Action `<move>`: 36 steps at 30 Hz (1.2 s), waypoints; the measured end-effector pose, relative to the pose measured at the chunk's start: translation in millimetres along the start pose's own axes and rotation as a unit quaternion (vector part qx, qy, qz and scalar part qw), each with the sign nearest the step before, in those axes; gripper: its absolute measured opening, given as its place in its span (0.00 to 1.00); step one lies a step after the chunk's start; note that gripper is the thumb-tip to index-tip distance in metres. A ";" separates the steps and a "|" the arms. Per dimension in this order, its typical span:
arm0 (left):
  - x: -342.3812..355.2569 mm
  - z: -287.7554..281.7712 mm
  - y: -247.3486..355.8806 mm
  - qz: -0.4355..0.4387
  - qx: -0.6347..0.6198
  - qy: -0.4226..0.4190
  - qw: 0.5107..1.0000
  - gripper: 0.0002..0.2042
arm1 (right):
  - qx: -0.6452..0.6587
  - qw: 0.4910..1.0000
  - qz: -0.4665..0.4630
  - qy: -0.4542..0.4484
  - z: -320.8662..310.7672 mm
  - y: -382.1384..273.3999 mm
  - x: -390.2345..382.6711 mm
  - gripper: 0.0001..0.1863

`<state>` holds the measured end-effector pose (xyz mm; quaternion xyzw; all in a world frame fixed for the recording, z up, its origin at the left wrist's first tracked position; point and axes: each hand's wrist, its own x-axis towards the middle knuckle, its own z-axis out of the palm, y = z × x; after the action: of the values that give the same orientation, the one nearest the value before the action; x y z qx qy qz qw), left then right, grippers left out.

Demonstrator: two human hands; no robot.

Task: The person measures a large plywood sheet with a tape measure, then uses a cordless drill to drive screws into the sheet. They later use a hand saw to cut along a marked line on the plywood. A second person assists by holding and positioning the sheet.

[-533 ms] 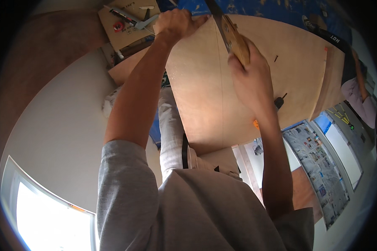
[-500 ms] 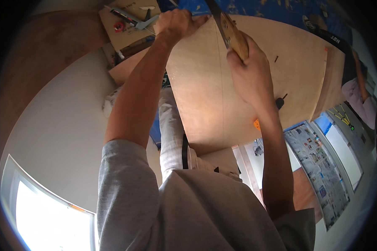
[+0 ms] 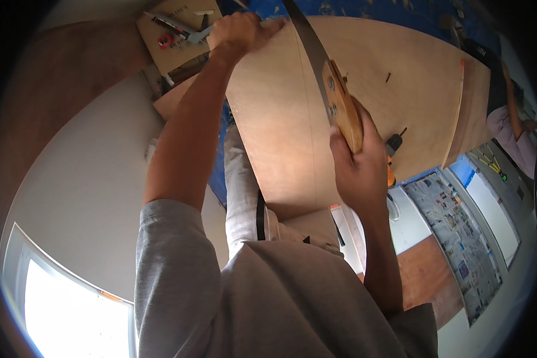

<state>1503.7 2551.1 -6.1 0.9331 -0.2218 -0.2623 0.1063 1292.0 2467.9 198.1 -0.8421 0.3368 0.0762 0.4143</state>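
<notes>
My right hand (image 3: 361, 161) is closed round the wooden handle of a hand saw (image 3: 310, 51), whose long grey blade points away from me over the far edge of a plywood board (image 3: 277, 131). A thin pencil line runs along the board beside the blade. My left hand (image 3: 238, 33) grips the board's far left corner, fingers curled and thumb along the edge, left of the blade. An orange-and-black drill (image 3: 392, 146) lies on the board right of my right hand, partly hidden by it. A small screw (image 3: 388, 76) lies farther up on the board.
Cardboard (image 3: 170, 56) at the back left carries a caulking gun (image 3: 188, 33) and red tape measure (image 3: 164, 42). A blue sheet (image 3: 364, 9) lies beyond the plywood. Another person (image 3: 516, 137) is at the far right. Newspaper sheets (image 3: 444, 232) are lower right, a window (image 3: 71, 298) lower left.
My right hand has drawn the saw back toward me, down the picture, showing more blade above the handle. My left hand stays on the corner; the view has shifted slightly.
</notes>
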 end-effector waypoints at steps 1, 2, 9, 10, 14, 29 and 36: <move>0.1 2.3 -1.0 0.007 -0.015 -0.006 1.000 0.41 | -0.017 1.000 -0.022 -0.004 3.1 2.4 10.8 0.25; 1.2 3.8 -2.6 0.013 -0.025 -0.015 0.999 0.41 | -0.037 0.999 -0.035 -0.005 7.1 5.1 26.5 0.25; 5.3 5.6 -6.7 0.019 -0.051 -0.042 0.998 0.42 | -0.015 1.000 0.003 -0.015 37.9 16.0 112.4 0.24; 4.4 5.2 -5.4 0.019 -0.035 -0.041 0.998 0.43 | -0.026 0.999 -0.006 -0.017 35.6 15.5 106.9 0.24; 1.9 1.6 -1.5 -0.004 -0.012 -0.016 1.000 0.44 | -0.059 0.998 -0.018 -0.010 12.3 3.4 42.3 0.25; 7.5 9.2 -6.6 0.001 -0.013 -0.009 1.000 0.39 | -0.079 0.993 -0.082 0.043 43.0 2.1 99.7 0.20; 5.2 8.7 -7.8 0.027 -0.028 -0.003 0.999 0.43 | 0.022 1.000 0.006 -0.016 39.7 11.8 116.4 0.21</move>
<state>1505.8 2554.8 -18.2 0.9226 -0.2396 -0.2687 0.1384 1379.2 2433.9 117.4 -0.8292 0.3367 0.0849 0.4380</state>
